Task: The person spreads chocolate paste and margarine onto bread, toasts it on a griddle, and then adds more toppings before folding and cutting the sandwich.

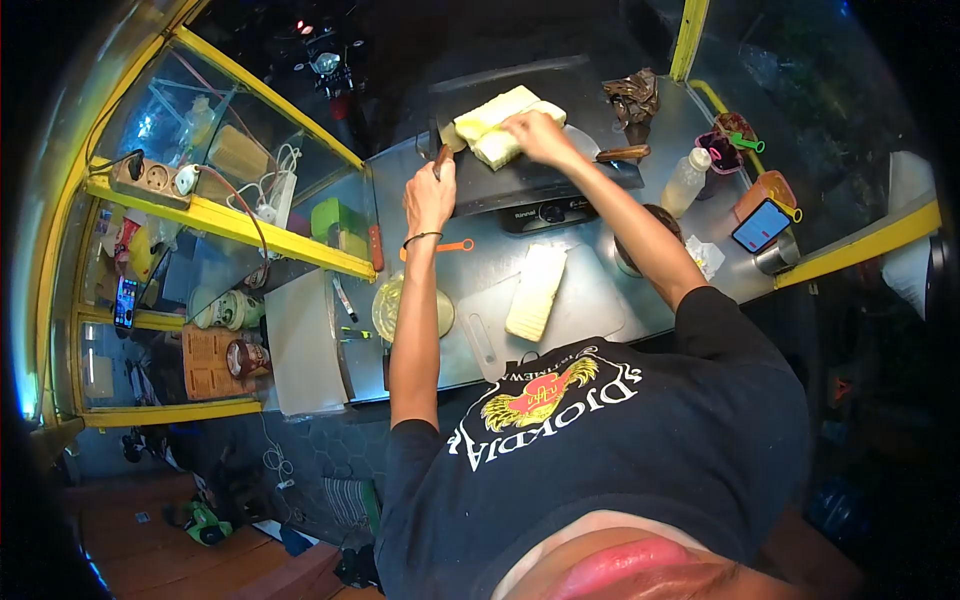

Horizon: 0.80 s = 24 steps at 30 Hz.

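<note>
My left hand (430, 195) is closed round the brown handle of a spatula (443, 160), whose metal blade meets the left side of the bread on the griddle. That pale yellow bread (493, 112) lies in thick pieces on the dark flat griddle (545, 183). With bent fingers, my right hand (540, 137) grips the bread's right part from above; the fingertips are partly hidden. A second wooden-handled tool (622, 154) rests on the griddle right of that hand. Nearer my body, another long pale bread piece (537, 290) lies on a translucent cutting board (590, 300).
Beside my left forearm stands a tub of yellowish spread (440, 315) with an orange utensil (455, 246). To the right are a squeeze bottle (686, 183), a phone (762, 225) and a metal cup (778, 254). Yellow-framed glass (230, 235) bounds the left side.
</note>
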Available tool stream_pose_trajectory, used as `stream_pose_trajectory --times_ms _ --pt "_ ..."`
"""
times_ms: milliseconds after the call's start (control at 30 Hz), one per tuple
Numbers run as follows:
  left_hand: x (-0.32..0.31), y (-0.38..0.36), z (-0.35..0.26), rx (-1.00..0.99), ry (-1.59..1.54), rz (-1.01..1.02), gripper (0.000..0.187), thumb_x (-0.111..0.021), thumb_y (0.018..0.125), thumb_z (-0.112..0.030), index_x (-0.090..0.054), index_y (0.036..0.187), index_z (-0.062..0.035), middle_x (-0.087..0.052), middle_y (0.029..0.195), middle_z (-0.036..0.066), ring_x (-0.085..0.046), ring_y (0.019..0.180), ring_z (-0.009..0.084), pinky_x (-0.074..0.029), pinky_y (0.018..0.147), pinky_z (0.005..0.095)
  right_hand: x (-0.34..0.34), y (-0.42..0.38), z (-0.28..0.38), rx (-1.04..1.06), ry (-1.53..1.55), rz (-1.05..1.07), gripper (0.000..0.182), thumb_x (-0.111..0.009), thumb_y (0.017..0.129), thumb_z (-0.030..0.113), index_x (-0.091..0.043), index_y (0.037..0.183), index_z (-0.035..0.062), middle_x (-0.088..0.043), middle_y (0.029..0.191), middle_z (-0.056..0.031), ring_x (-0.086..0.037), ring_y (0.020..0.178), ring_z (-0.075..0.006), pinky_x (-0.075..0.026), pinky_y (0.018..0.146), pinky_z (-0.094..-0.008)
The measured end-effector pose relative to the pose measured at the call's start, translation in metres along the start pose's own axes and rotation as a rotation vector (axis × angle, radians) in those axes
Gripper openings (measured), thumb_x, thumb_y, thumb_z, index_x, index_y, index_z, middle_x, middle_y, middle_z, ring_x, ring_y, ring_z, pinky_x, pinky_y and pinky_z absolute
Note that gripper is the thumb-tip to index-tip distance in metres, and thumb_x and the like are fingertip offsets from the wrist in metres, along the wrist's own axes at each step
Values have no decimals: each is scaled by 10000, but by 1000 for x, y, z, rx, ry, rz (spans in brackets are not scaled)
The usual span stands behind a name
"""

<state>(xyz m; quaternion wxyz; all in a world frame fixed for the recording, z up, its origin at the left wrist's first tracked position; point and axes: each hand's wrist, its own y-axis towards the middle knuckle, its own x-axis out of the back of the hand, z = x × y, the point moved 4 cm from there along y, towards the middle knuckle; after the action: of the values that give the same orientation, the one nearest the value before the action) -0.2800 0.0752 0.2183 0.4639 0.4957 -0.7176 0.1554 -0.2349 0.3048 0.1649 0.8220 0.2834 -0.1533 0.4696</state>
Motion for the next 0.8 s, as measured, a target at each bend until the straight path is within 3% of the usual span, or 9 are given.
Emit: stream_pose_trajectory --times_ms 33,133,167,267,400,533,600,667,800 --pt "1 0 5 20 -13 -6 504 -479 909 -443 -675 953 20 -649 901 317 -622 909 490 -481 812 525 20 5 -1 43 -34 -142 262 -574 931 251 -739 1011 63 -713 942 -191 -707 926 -288 -532 827 -387" --pt "-3 -5 8 7 -57 32 501 -481 915 -444 -677 950 16 -652 899 309 -625 897 486 -483 799 519 47 9 -22 -211 -105 -315 271 -533 947 243 -741 1004 79 -708 935 -197 -700 912 -328 -545 791 -387" --pt "-5 -6 7 8 -59 32 501 -481 915 -444 -677 950 16 -652 899 309 -625 897 486 -483 799 519 27 9 -30 -263 -102 -294 282 -519 953 247 -739 1001 77 -708 919 -197 -692 904 -351 -540 794 -411" --pt "-12 -3 0 35 -66 40 495 -482 918 -436 -677 947 18 -653 896 303 -627 899 480 -483 800 515 -22 -7 -6 116 42 -123 297 -534 946 280 -733 1002 67 -694 879 -223 -691 851 -367 -525 766 -446" --pt "-12 7 21 49 -126 14 517 -476 903 -450 -678 906 25 -658 853 288 -634 873 468 -481 783 499 4 5 21 -20 -37 -122 252 -547 924 249 -723 976 77 -683 929 -232 -662 898 -402 -505 794 -483" --pt "-11 5 27 190 -228 6 488 -475 898 -434 -658 790 5 -638 706 214 -643 723 364 -470 686 441 -29 6 20 142 -232 136 243 -544 923 254 -729 1018 128 -689 981 -204 -660 932 -387 -502 823 -488" --pt "-8 8 37 293 -294 -2 484 -480 895 -434 -645 751 -2 -618 649 178 -634 665 314 -460 650 414 -22 19 13 186 -137 97 270 -552 931 289 -725 1076 141 -699 1000 -178 -663 952 -372 -508 847 -473" --pt "-15 8 54 293 -396 -18 455 -520 906 -430 -653 738 -28 -573 596 42 -542 540 133 -417 538 334 -5 27 7 108 -68 -58 276 -551 940 306 -726 1074 139 -701 1009 -175 -664 967 -364 -510 852 -462" --pt "-16 6 44 217 -373 -60 472 -536 905 -428 -656 711 -15 -552 569 35 -531 531 129 -383 506 303 -20 13 11 149 -158 147 282 -566 941 306 -730 1064 112 -699 1022 -186 -668 955 -362 -507 852 -438"
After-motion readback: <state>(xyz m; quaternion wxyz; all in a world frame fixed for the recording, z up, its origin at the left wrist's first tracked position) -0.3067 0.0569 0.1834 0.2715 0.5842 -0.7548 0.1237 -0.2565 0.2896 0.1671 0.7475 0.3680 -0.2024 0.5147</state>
